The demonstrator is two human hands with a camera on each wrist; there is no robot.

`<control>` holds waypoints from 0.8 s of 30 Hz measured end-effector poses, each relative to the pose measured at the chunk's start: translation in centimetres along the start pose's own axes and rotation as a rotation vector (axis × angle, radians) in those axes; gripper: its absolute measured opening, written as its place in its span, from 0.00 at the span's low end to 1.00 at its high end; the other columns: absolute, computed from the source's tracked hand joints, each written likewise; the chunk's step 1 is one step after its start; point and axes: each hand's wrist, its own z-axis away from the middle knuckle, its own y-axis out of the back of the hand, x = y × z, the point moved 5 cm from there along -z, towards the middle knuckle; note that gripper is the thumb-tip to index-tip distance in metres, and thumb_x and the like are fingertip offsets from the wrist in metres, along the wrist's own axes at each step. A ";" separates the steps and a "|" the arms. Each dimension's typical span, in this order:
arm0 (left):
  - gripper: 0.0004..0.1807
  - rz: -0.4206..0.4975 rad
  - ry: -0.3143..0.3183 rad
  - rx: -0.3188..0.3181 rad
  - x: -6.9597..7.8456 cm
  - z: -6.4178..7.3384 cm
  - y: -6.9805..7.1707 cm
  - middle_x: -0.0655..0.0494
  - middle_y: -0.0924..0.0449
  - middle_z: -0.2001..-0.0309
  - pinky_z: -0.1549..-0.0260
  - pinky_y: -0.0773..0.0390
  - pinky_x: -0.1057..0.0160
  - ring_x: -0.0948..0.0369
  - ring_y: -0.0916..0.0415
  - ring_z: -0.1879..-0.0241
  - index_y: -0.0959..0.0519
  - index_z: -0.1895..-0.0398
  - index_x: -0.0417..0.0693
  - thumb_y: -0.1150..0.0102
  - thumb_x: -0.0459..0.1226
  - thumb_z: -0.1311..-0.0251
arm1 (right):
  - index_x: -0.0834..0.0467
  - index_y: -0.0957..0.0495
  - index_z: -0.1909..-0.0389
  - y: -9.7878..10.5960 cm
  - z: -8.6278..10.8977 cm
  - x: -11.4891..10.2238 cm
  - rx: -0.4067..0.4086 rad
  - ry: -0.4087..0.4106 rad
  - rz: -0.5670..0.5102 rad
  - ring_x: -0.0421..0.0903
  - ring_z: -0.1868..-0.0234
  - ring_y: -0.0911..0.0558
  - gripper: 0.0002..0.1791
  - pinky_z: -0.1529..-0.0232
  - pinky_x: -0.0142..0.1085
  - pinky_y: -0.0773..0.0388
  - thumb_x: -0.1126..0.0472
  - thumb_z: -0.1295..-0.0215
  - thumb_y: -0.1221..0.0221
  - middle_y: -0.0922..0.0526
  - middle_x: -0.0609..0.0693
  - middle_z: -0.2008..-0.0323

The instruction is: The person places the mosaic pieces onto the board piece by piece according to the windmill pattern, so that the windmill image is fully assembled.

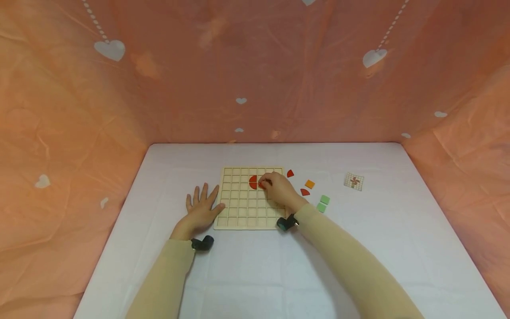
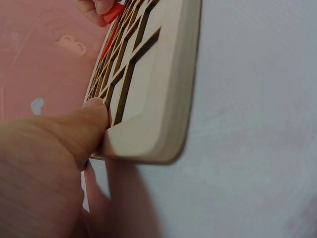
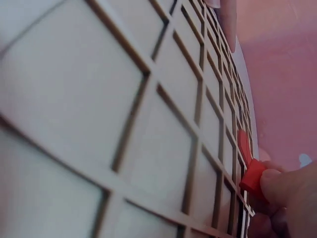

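Observation:
A pale wooden grid board (image 1: 235, 208) lies on the white table. Two red quarter-circle pieces (image 1: 253, 182) sit in neighbouring cells of its upper half, together making a half disc. Thumb and fingertips of my right hand (image 1: 280, 189) pinch another red quarter-circle piece (image 3: 253, 177) just right of them; whether it touches the board I cannot tell. At the board's left edge my left hand (image 1: 202, 211) rests with fingers spread, and its thumb (image 2: 91, 116) lies on the wooden rim.
Right of the board lie two loose red quarter-circle pieces (image 1: 305, 192), an orange square (image 1: 310, 184) and two green squares (image 1: 325, 200). Farther right is a small card (image 1: 353, 181) printed with a grid and a red pinwheel pattern. Pink-orange cloth (image 1: 259, 88) hangs behind the table.

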 end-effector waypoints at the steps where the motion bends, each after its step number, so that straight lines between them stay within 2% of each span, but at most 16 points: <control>1: 0.39 0.002 0.003 -0.001 0.0 0.0 0.0 0.38 0.78 0.25 0.40 0.87 0.38 0.41 0.88 0.29 0.58 0.22 0.50 0.60 0.55 0.28 | 0.52 0.18 0.56 0.1 -0.1 0.0 -0.007 0.001 0.006 0.45 0.59 0.26 0.09 0.53 0.39 0.27 0.60 0.28 0.46 0.21 0.48 0.58; 10: 0.39 0.039 0.004 -0.007 0.1 0.0 -0.1 0.41 0.79 0.25 0.40 0.87 0.40 0.45 0.90 0.29 0.59 0.22 0.51 0.60 0.55 0.28 | 0.52 0.22 0.62 0.3 -0.5 0.0 -0.061 -0.025 0.007 0.44 0.66 0.25 0.05 0.62 0.37 0.26 0.56 0.29 0.44 0.22 0.45 0.66; 17: 0.39 0.029 0.003 -0.005 0.1 0.1 0.0 0.40 0.79 0.25 0.40 0.87 0.40 0.44 0.89 0.29 0.59 0.22 0.51 0.60 0.55 0.28 | 0.50 0.19 0.61 -0.1 -0.6 0.1 -0.084 -0.002 0.031 0.44 0.64 0.26 0.06 0.58 0.36 0.27 0.54 0.30 0.42 0.27 0.47 0.63; 24: 0.39 0.015 0.006 -0.005 0.2 0.3 0.1 0.40 0.78 0.25 0.39 0.86 0.39 0.43 0.88 0.29 0.59 0.22 0.50 0.60 0.55 0.28 | 0.54 0.22 0.55 -0.3 -0.4 0.7 -0.031 -0.042 0.005 0.44 0.61 0.24 0.13 0.56 0.38 0.25 0.50 0.34 0.38 0.25 0.47 0.61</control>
